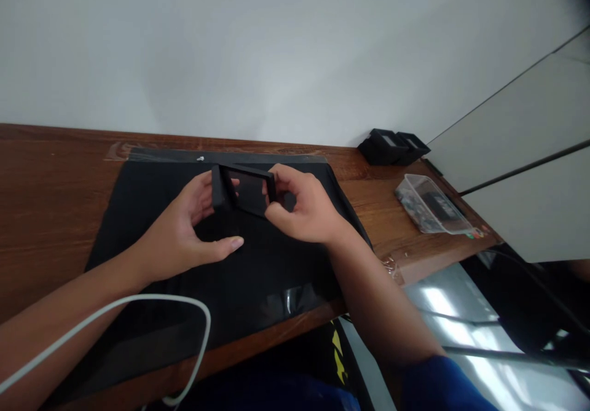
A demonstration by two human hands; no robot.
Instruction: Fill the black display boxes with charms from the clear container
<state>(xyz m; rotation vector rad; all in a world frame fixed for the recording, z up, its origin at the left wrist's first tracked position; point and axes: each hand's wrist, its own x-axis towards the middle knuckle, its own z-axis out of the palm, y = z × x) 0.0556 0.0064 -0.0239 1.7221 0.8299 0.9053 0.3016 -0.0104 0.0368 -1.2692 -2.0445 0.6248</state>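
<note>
A small black rectangular box (pixel 244 188), open on one face, is held up just above a black mat (pixel 276 276) on a wooden table (pixel 55 190). My left hand (pixel 184 230) grips the box's left end, thumb stretched out below it. My right hand (pixel 302 205) pinches the box's right end between thumb and fingers. The box is tilted, with its hollow side facing me.
Two more black boxes (pixel 391 147) sit at the table's far right by the white wall. A clear plastic container (pixel 431 205) with small parts lies near the right edge. A white cable (pixel 138 303) loops over my left forearm. The table's front edge runs close below my arms.
</note>
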